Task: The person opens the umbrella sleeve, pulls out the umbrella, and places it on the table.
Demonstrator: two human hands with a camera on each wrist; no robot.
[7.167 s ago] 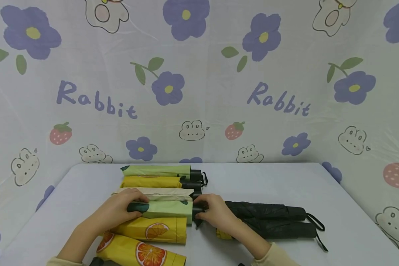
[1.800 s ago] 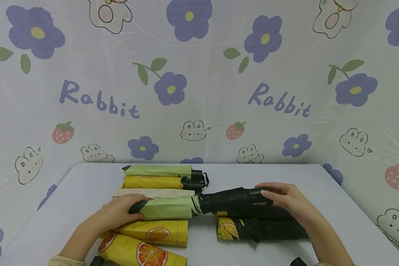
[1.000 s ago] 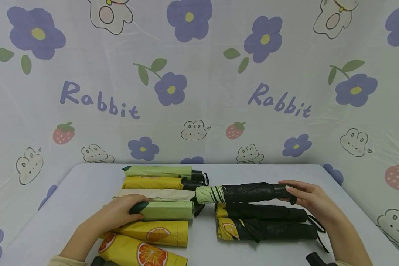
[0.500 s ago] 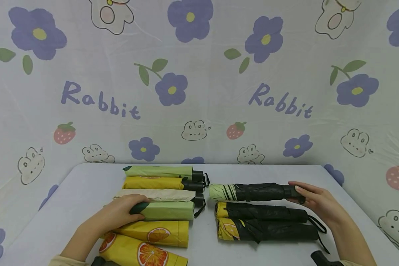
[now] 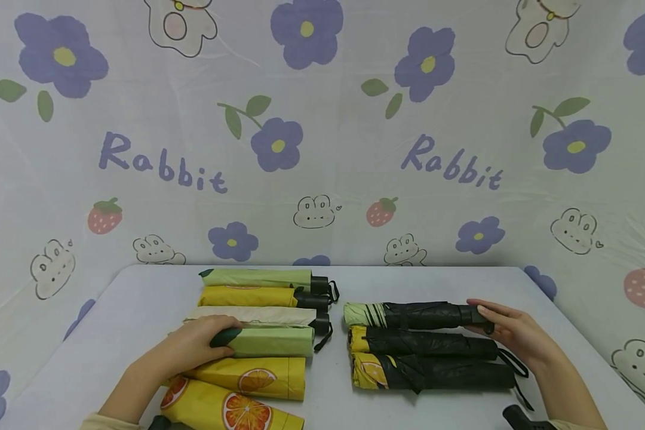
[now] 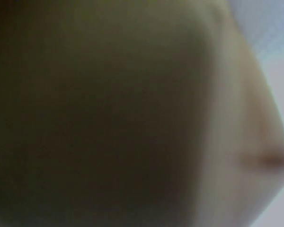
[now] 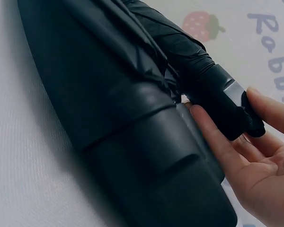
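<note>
Green-tipped umbrella [image 5: 419, 315] in right hand [image 5: 518, 336], left hand [image 5: 201, 340] apart.

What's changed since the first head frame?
The green-tipped umbrella came out of the light green sleeve and moved right, now just behind the two black umbrellas. The right hand grips its handle. Unchanged: left hand on the sleeve, both black umbrellas, two front yellow sleeves.
</note>
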